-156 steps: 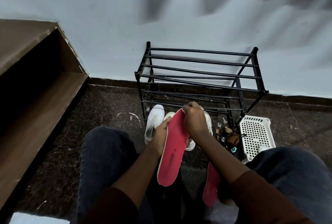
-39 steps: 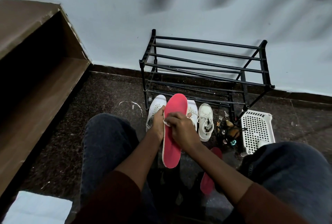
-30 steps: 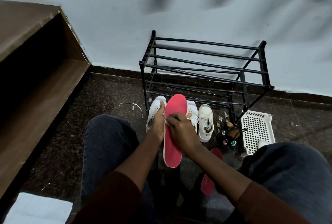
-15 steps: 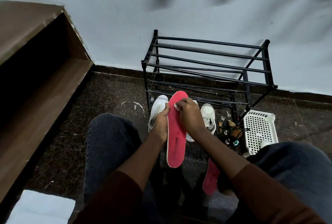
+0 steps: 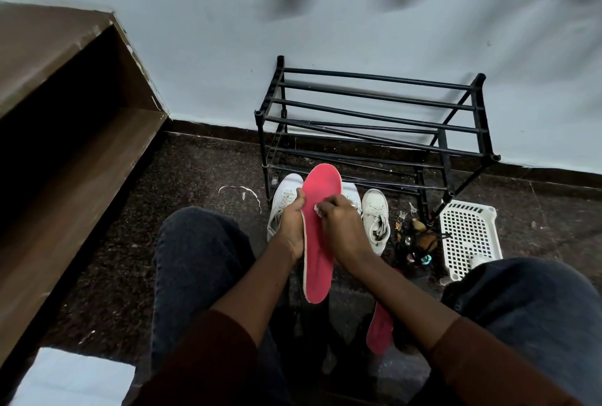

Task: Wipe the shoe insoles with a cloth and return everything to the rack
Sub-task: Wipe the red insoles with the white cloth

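Note:
A pink-red insole (image 5: 321,197) stands upright between my knees. My left hand (image 5: 291,226) grips its left edge. My right hand (image 5: 340,226) presses a small white cloth (image 5: 316,208) against the insole's middle, fingers curled round the cloth, which is mostly hidden. A second pink insole (image 5: 379,329) lies on the floor below my right forearm. Two white sneakers (image 5: 376,220) sit on the floor in front of the black metal rack (image 5: 374,125), the left sneaker (image 5: 281,197) partly behind my left hand.
A white perforated basket (image 5: 469,236) lies right of the rack, with small trinkets (image 5: 413,239) beside it. A brown wooden shelf unit (image 5: 65,132) fills the left side. A shoelace (image 5: 241,192) lies on the dark floor. A pale sheet (image 5: 71,376) is at bottom left.
My right hand with the cloth has slid from the insole's top end down to its middle. The insole has tipped slightly, showing more of its top.

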{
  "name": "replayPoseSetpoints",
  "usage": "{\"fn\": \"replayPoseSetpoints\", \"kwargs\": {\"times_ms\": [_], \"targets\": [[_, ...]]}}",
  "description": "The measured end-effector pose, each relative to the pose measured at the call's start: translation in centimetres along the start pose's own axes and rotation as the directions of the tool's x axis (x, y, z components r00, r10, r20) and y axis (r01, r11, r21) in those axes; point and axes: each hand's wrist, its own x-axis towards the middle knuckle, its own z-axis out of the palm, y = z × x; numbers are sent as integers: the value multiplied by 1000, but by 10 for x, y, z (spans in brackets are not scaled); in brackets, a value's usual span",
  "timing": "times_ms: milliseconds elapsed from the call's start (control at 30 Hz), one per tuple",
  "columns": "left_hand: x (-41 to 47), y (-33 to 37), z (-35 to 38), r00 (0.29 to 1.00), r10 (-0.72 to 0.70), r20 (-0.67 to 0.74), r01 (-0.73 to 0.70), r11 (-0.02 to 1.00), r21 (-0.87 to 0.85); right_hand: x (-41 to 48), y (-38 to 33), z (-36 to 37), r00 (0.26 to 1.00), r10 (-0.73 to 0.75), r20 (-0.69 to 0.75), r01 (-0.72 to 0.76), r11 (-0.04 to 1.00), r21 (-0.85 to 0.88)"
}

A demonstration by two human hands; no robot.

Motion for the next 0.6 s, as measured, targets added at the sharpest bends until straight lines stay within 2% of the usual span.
{"fn": "replayPoseSetpoints", "kwargs": {"times_ms": [200, 367, 600], "targets": [[-3, 2, 4, 999, 33, -20, -33, 999, -23, 43, 8, -5, 994, 71, -77, -79, 991, -104], [-2, 2, 1, 999, 50, -23, -51, 997, -60, 38, 3, -2, 988, 134, -80, -136, 990, -30], [7, 4, -5, 989, 80, -121, -83, 996, -19, -11, -11, -3, 975, 218, 34, -220, 973, 74]]}}
